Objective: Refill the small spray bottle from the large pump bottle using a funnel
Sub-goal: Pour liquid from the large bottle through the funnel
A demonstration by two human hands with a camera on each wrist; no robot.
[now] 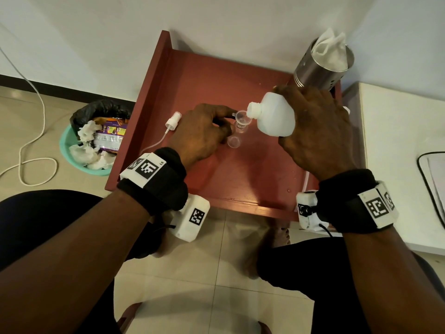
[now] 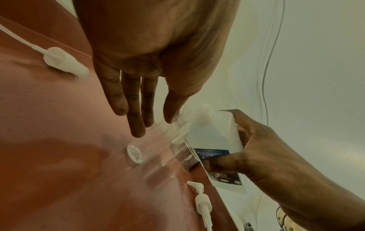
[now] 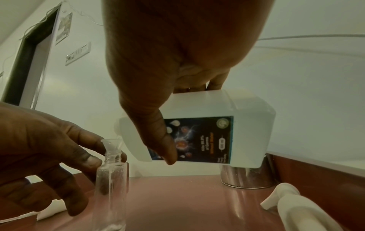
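Observation:
On the red table (image 1: 240,184) stands the small clear spray bottle (image 1: 234,141) with a clear funnel (image 1: 242,116) in its neck. My left hand (image 1: 216,126) pinches the bottle neck (image 3: 113,157) between thumb and forefinger, other fingers extended. My right hand (image 1: 313,131) grips the large white bottle (image 1: 277,116), tilted over with its open mouth at the funnel rim (image 3: 111,143). The bottle's dark label (image 3: 207,137) faces the right wrist view. The small bottle (image 3: 110,187) looks nearly empty. Its white spray head (image 1: 173,120) with tube lies to the left.
The white pump head (image 2: 201,201) lies near the table's right edge. A steel canister (image 1: 322,68) with tissue stands at the back right corner. A green bin (image 1: 94,141) of rubbish sits on the floor at the left. A white surface (image 1: 397,153) adjoins on the right.

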